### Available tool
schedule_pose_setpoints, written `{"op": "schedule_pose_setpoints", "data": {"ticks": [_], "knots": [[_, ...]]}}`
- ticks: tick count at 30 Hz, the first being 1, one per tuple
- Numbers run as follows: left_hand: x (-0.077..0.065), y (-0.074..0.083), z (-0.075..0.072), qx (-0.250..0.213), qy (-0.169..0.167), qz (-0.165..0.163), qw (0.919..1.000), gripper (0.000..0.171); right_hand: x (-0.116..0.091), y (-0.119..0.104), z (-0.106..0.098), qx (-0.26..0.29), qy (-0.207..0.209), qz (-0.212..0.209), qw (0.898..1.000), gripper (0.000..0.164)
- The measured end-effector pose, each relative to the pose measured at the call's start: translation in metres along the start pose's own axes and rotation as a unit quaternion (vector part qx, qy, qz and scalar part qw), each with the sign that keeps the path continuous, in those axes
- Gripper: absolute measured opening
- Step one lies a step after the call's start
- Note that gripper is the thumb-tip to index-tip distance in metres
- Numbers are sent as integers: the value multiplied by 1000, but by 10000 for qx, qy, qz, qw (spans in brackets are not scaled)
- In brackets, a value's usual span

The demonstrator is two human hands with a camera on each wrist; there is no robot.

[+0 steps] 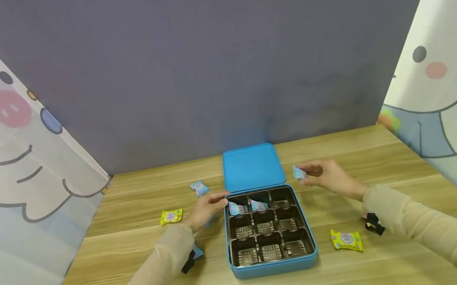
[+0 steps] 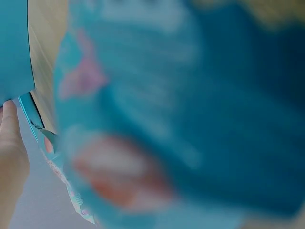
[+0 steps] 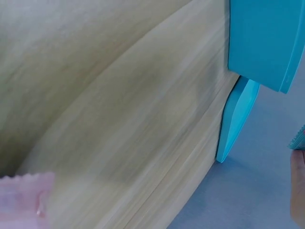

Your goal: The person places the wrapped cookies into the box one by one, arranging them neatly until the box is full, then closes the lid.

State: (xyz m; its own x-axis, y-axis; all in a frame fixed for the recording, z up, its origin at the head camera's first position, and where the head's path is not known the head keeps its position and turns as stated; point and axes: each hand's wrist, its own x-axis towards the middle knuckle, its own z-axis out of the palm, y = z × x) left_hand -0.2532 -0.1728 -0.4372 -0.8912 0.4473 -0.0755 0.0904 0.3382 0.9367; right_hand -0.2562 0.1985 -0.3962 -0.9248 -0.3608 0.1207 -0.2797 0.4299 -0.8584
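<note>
A blue tin (image 1: 275,267) holds a dark tray (image 1: 265,227) divided into several compartments. Two blue-wrapped candies (image 1: 237,208) lie in its far-left and far-middle compartments. My left hand (image 1: 205,211) rests at the tin's far-left corner, fingers and thumb touching the rim. To the right of the tin's far corner, my right hand (image 1: 328,178) pinches another blue-wrapped candy (image 1: 300,173) between thumb and fingers, above the table. In the right wrist view only the edge of that candy (image 3: 299,139) and a fingertip show.
The tin's hinged lid (image 1: 252,167) lies back behind it. Left of the tin are a blue candy (image 1: 199,188), a yellow candy (image 1: 171,216) and blue ones partly behind the left arm. Another yellow candy (image 1: 346,240) lies right. A pink wrapper (image 3: 24,202) shows in the right wrist view.
</note>
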Motion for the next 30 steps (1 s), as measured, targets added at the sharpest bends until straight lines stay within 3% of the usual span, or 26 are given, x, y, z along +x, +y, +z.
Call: {"op": "schedule_pose_setpoints", "data": {"ticks": [9,22,30], "knots": [[-1,-2,1,-6,-36,-18,10000,46,0,-3,8,142,71,45,9999,46],[-3,2,2,-37,30,-55,10000,46,1,-12,17,303,-159,-12,9994,46],[-6,-4,1,-92,64,-109,9999,47,4,-16,25,413,-229,56,9989,52]]}}
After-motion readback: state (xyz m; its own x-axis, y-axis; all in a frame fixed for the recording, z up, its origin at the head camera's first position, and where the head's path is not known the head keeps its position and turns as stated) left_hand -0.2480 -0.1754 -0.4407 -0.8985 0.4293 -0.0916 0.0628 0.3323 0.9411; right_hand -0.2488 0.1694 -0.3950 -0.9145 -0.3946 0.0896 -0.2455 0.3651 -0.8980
